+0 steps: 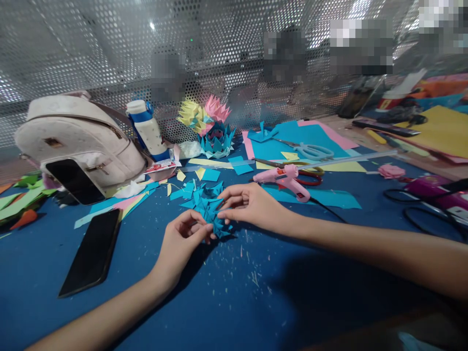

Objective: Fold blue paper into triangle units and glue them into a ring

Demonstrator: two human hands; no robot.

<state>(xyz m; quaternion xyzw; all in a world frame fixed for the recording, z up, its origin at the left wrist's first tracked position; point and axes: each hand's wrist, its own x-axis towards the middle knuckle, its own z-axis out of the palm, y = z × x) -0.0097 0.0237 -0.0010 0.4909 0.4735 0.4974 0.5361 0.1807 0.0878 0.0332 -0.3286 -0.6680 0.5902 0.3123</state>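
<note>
Between my two hands is a spiky blue folded-paper piece, just above the blue tabletop. My left hand pinches its lower left side between thumb and fingers. From the right, my right hand grips its upper side, with the fingertips partly hidden behind the folds. Loose blue paper bits lie right behind it. Close to my right hand rests a pink glue gun, its nozzle pointing left. Farther back stands a blue paper lotus with yellow and pink paper flowers above it.
Scissors with red-and-yellow handles and light blue scissors lie among coloured sheets. At left are a flat phone, another phone leaning on a white backpack, and a bottle. Cables cross the right side.
</note>
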